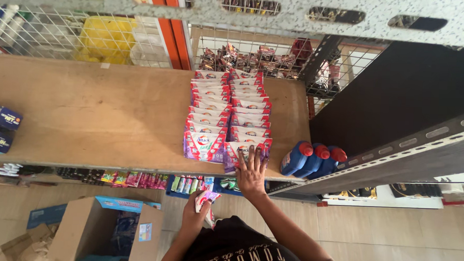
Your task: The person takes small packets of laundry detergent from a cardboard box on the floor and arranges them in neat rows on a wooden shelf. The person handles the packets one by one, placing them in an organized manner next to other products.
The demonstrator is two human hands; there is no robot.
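right hand flat, fingers spread, on front sachet of right row.
left hand lower centre grips spare sachets, just below shelf edge; rows run twd frame top.

The wooden shelf is left bare across its left and middle span. Passage on the right is blocked by two rows of sachet packs and blue bottles. The rear is closed by wire mesh.
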